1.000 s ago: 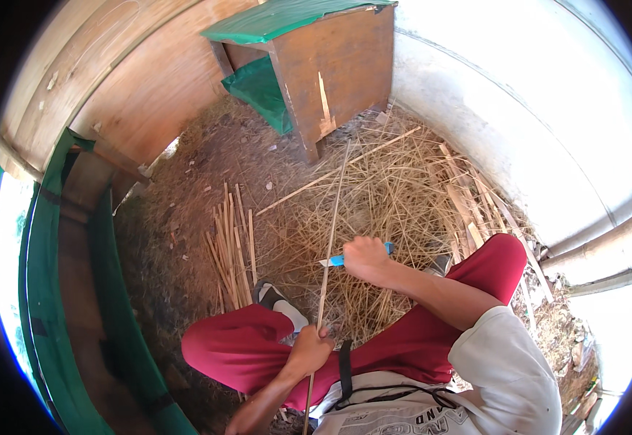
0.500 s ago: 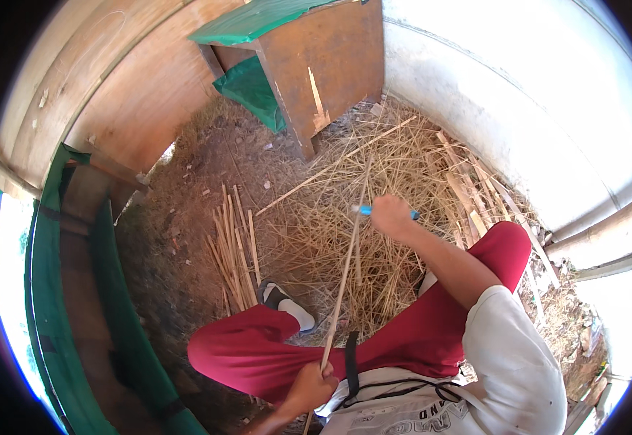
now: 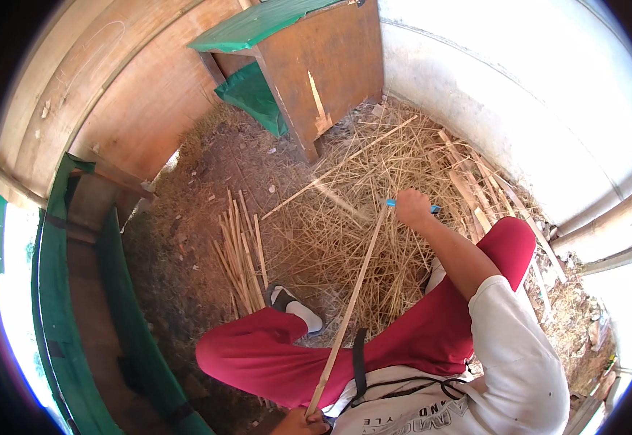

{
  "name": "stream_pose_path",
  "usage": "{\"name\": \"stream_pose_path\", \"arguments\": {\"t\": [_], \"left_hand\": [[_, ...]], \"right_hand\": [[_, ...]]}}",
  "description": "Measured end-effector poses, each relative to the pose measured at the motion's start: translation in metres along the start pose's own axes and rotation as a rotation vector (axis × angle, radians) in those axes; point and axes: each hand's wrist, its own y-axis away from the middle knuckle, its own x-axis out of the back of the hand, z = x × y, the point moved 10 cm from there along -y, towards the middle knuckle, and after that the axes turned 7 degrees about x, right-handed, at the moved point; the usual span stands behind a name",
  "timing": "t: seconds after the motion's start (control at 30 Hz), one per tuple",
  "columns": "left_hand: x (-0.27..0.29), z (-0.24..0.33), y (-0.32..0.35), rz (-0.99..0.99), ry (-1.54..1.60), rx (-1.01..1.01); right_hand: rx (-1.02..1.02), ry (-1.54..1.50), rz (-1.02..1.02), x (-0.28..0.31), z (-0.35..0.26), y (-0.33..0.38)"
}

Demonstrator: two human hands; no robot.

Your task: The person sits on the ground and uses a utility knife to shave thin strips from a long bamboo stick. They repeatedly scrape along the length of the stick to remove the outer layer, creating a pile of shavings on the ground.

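Note:
My right hand (image 3: 412,208) is closed around a blue-handled knife (image 3: 391,204), whose blue also shows past the little-finger side; its blade is hard to make out. The knife touches the upper part of a long, thin bamboo strip (image 3: 356,297). Low in the view, my left hand (image 3: 301,423) grips the near end of that strip, which slants up and away across my red-trousered legs. Part of the left hand is cut off by the lower edge. Beyond the knife, a pale blurred streak (image 3: 341,199) shows, perhaps the strip's far end in motion.
Straw-like shavings (image 3: 374,268) cover the ground ahead. A bundle of split sticks (image 3: 240,246) lies left of my foot, and more slats (image 3: 468,185) lie by the pale wall. A brown wooden cabinet (image 3: 330,72) stands ahead; a green-covered bench (image 3: 76,290) stands on the left.
My right hand with the knife has shifted slightly right. My left hand has moved down toward the lower edge, drawing the strip nearer, and its far part has become blurred.

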Motion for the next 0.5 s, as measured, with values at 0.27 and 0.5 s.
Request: {"name": "stream_pose_path", "arguments": {"t": [0.27, 0.5], "left_hand": [[-0.006, -0.037, 0.026, -0.190, 0.241, 0.179], [-0.020, -0.042, 0.020, -0.647, 0.784, 0.248]], "right_hand": [[-0.142, -0.008, 0.063, -0.005, 0.055, -0.004], [-0.046, -0.038, 0.032, 0.018, 0.009, 0.010]]}}
